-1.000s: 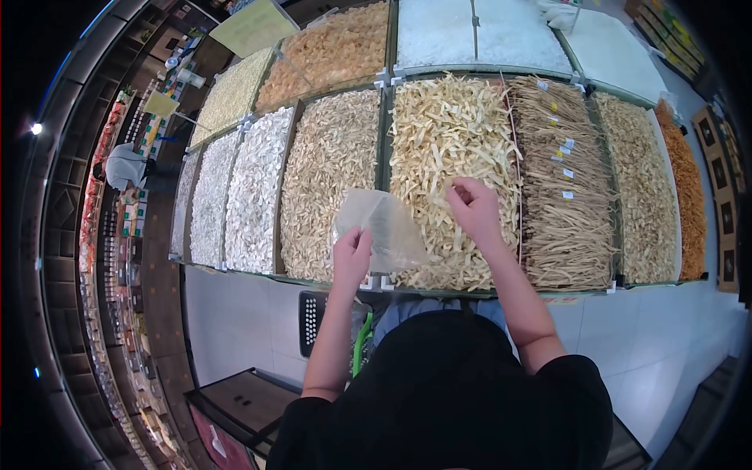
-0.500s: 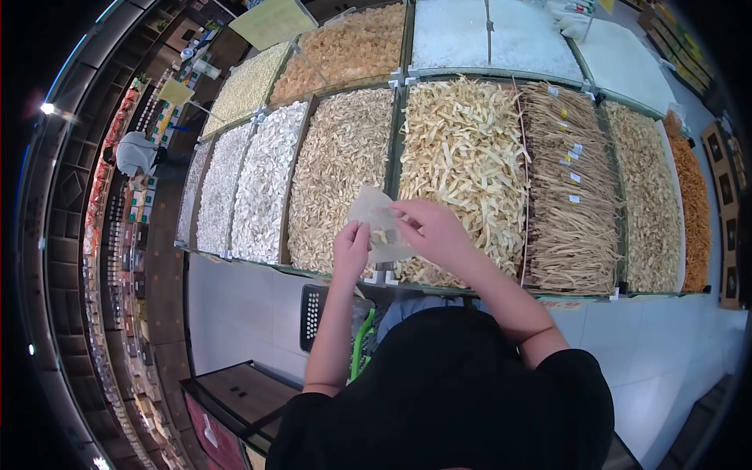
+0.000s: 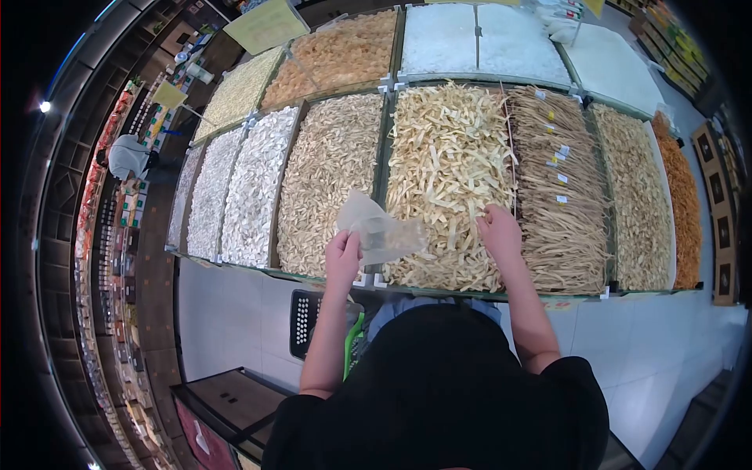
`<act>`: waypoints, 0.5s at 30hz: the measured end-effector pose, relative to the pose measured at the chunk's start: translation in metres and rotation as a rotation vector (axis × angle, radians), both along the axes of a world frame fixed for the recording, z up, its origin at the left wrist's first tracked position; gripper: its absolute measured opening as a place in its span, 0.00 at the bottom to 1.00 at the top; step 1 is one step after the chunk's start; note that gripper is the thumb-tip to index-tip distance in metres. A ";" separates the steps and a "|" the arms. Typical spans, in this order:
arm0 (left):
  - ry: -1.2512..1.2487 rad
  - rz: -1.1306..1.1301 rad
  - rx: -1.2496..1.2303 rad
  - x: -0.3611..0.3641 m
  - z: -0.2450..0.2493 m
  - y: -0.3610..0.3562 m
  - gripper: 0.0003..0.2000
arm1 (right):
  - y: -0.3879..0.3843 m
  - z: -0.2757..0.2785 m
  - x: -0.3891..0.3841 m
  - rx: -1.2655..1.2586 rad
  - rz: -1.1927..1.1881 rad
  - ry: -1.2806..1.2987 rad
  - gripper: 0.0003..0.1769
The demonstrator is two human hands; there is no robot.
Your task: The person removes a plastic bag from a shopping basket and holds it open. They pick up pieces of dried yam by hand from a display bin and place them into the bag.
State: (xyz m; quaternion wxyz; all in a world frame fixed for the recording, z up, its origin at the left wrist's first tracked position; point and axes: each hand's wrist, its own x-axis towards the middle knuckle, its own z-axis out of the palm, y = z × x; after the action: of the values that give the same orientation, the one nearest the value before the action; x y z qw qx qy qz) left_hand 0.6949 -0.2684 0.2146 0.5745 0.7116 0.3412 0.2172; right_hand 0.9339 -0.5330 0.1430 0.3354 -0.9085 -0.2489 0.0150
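My left hand (image 3: 343, 257) is closed on the edge of a translucent plastic bag (image 3: 377, 235). The bag hangs over the border between a bin of small beige dried slices (image 3: 329, 149) and a bin of pale yellow dried strips (image 3: 446, 149); a few pale pieces seem to show inside it. Over the right side of the strips is my right hand (image 3: 501, 233), its thumb and fingers drawn together at the strips. Whatever lies between those fingertips is too small to make out.
Right of the strips lie bundled thin brown roots (image 3: 560, 200) with small tags. White flakes (image 3: 258, 168) fill a bin at left; white crystals (image 3: 439, 39) lie behind. A shopping basket's green handle (image 3: 354, 341) is below. A person (image 3: 129, 157) bends by the far-left shelves.
My right hand has left the bag and moved right, over the pale strips. My left hand keeps the bag, now slightly farther left. The view has shifted a little.
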 end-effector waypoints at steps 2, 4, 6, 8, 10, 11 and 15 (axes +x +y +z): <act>-0.004 0.005 -0.022 0.001 0.002 -0.003 0.16 | 0.004 0.009 0.004 -0.216 0.036 0.198 0.21; -0.003 0.003 -0.029 0.003 0.003 -0.004 0.16 | 0.008 0.018 0.000 -0.377 0.075 0.296 0.25; 0.002 -0.009 -0.024 0.003 0.002 -0.003 0.16 | 0.008 0.023 -0.010 -0.486 0.115 0.292 0.29; 0.003 -0.015 -0.019 0.004 0.004 -0.005 0.16 | 0.008 0.036 -0.024 -0.461 0.080 0.254 0.28; 0.007 -0.022 -0.019 0.007 0.003 -0.006 0.16 | 0.005 0.030 -0.028 -0.452 0.069 0.224 0.26; 0.011 -0.026 -0.018 0.008 0.002 -0.006 0.16 | 0.006 0.012 -0.027 -0.453 0.077 0.212 0.25; 0.018 -0.031 -0.012 0.010 0.002 -0.005 0.16 | 0.004 -0.001 -0.030 -0.389 0.056 0.212 0.20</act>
State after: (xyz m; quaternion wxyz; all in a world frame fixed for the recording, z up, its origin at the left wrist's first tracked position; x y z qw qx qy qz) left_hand 0.7045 -0.2730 0.2170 0.5792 0.7152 0.3365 0.1996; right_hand 0.9040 -0.5288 0.1424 0.1774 -0.9422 -0.2298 0.1675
